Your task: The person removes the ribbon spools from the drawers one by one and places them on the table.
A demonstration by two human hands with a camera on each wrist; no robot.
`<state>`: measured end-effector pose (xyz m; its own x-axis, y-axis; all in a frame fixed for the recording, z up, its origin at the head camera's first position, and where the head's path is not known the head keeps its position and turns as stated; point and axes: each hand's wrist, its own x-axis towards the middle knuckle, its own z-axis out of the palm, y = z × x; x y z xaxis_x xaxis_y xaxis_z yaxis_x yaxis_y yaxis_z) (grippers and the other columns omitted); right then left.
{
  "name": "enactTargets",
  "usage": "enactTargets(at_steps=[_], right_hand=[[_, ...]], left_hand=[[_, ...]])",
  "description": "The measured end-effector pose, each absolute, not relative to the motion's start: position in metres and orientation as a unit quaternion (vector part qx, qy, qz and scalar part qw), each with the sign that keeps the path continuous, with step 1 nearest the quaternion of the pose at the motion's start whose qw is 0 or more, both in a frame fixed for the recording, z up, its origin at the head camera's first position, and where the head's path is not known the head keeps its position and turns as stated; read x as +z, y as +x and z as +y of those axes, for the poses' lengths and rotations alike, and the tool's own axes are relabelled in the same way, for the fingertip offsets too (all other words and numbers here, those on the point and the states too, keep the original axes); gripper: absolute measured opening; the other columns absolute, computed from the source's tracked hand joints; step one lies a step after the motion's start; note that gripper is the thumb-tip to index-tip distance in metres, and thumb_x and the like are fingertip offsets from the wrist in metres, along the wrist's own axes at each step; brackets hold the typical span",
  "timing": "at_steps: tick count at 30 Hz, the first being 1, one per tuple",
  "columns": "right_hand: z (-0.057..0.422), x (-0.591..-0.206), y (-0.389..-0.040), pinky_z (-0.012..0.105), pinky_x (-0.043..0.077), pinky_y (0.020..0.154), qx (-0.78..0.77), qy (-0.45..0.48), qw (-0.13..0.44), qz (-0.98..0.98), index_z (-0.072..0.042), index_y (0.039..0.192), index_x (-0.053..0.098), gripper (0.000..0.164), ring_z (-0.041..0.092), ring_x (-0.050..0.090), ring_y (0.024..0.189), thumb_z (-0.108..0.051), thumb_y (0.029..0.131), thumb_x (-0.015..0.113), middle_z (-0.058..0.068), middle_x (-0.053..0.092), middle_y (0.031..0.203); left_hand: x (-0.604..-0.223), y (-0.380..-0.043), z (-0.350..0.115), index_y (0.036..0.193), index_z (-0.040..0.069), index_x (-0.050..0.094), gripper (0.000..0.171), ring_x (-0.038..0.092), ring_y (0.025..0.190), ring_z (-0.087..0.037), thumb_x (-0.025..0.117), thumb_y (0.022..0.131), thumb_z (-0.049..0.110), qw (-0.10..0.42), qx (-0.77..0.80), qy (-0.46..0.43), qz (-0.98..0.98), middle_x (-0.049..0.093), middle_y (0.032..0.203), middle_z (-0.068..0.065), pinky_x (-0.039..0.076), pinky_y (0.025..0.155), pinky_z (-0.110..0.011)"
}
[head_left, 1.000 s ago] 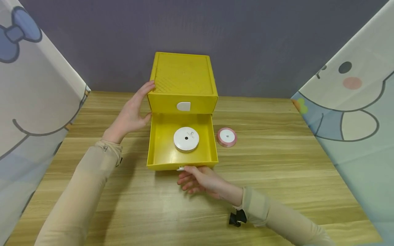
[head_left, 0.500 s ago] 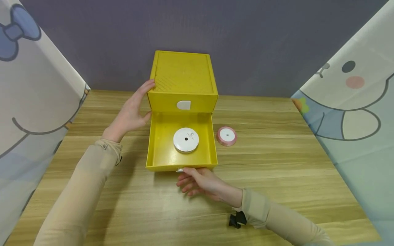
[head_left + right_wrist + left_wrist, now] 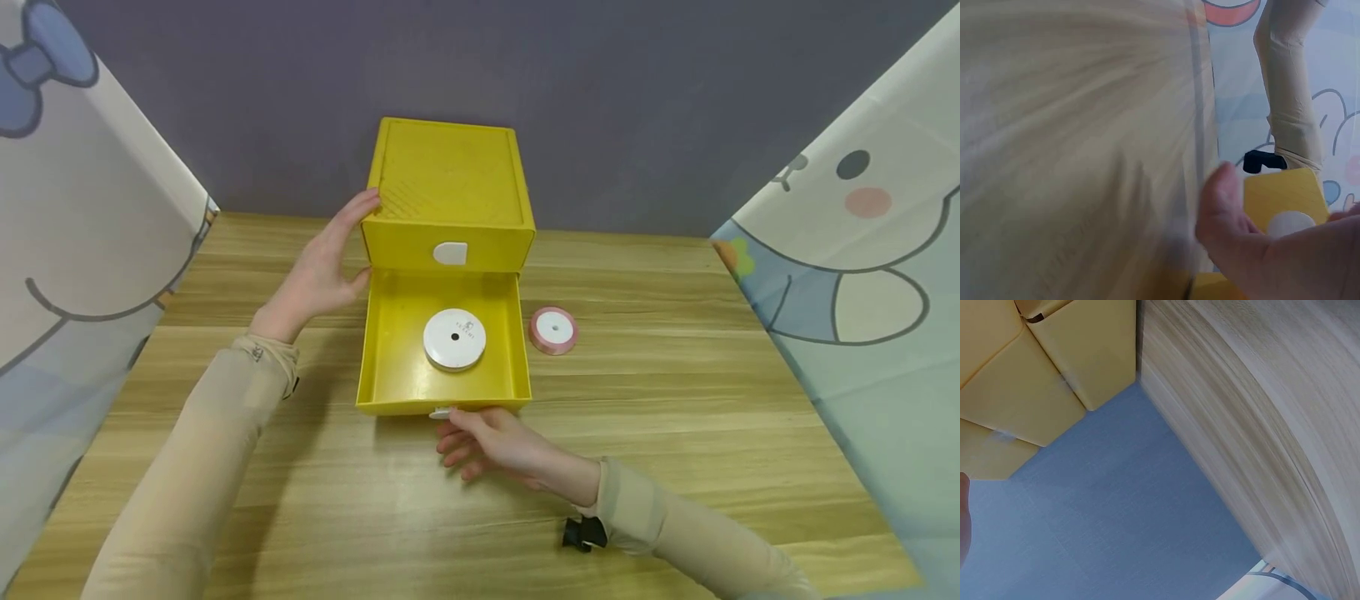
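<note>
A yellow two-drawer box stands at the back middle of the table, its lower drawer pulled out toward me. Inside that drawer a white ribbon spool lies flat. My left hand rests on the box's left side, fingertips at the top edge and thumb near the front corner. At the drawer's front, my right hand pinches the small white handle, thumb on top and the other fingers loosely bent below. In the right wrist view the right hand partly covers the yellow drawer front.
A pink ribbon spool lies on the wooden table, just right of the drawer. The upper drawer, with its white handle, is closed. A grey wall stands behind, and printed cloth hangs on both sides.
The lower drawer has slid slightly farther out toward me, with the right hand at its handle and the spool inside. The left hand stays at the box's side.
</note>
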<state>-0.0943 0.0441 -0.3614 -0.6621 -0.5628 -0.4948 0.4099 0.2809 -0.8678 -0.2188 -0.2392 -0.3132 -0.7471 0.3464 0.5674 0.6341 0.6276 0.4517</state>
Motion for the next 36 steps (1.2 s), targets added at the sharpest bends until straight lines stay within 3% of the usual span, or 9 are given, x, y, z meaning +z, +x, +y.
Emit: enactTargets(at_steps=[4,7,15,17,30,36], right_hand=[[0.053,-0.350,-0.094,0.035,0.061,0.074,-0.543,-0.114,0.410,0.724,0.011,0.118,0.059,0.046,0.024,0.068,0.096,-0.029,0.100,0.047,0.026,0.066,0.115],[0.061,-0.338,-0.096,0.036,0.060,0.078,-0.499,-0.168,0.410,0.745,0.009,0.121,0.060,0.042,0.030,0.066,0.103,-0.026,0.099,0.050,0.025,0.066,0.116],[0.078,-0.303,-0.103,0.026,0.055,0.085,-0.416,-0.287,0.385,0.772,-0.002,0.126,0.061,0.040,0.015,0.063,0.106,-0.030,0.098,0.052,0.016,0.066,0.123],[0.081,-0.294,-0.105,0.024,0.054,0.087,-0.402,-0.308,0.378,0.775,-0.002,0.126,0.061,0.039,0.017,0.063,0.108,-0.027,0.098,0.054,0.015,0.066,0.123],[0.072,-0.233,-0.137,0.025,0.054,0.088,-0.280,-0.344,0.330,0.833,-0.006,0.128,0.060,0.045,0.012,0.065,0.103,-0.030,0.090,0.065,0.011,0.066,0.121],[0.049,-0.225,-0.158,0.025,0.054,0.089,-0.230,-0.339,0.362,0.837,-0.010,0.137,0.051,0.054,0.015,0.064,0.107,-0.034,0.090,0.064,0.007,0.063,0.126]], left_hand=[[-0.314,-0.219,-0.239,0.148,0.009,0.028,0.092,0.032,0.143,-0.033,0.064,0.070,-0.022,0.220,-0.332,-0.282,-0.873,0.025,0.159,-0.008,0.038,0.111,-0.052],[-0.314,-0.219,-0.239,0.148,0.008,0.027,0.092,0.032,0.143,-0.032,0.063,0.070,-0.022,0.221,-0.334,-0.285,-0.871,0.025,0.159,-0.008,0.040,0.109,-0.052],[-0.314,-0.221,-0.239,0.148,0.006,0.028,0.090,0.029,0.145,-0.030,0.063,0.070,-0.021,0.226,-0.334,-0.294,-0.867,0.026,0.159,-0.009,0.038,0.112,-0.052],[-0.313,-0.221,-0.238,0.148,0.005,0.028,0.090,0.030,0.145,-0.030,0.063,0.069,-0.021,0.227,-0.333,-0.297,-0.865,0.026,0.159,-0.010,0.037,0.112,-0.051],[-0.313,-0.223,-0.235,0.147,0.005,0.028,0.090,0.030,0.144,-0.032,0.064,0.069,-0.021,0.223,-0.335,-0.294,-0.867,0.026,0.158,-0.011,0.038,0.111,-0.052],[-0.314,-0.223,-0.236,0.147,0.006,0.028,0.090,0.029,0.144,-0.032,0.063,0.069,-0.022,0.219,-0.337,-0.293,-0.868,0.026,0.158,-0.011,0.036,0.113,-0.052]])
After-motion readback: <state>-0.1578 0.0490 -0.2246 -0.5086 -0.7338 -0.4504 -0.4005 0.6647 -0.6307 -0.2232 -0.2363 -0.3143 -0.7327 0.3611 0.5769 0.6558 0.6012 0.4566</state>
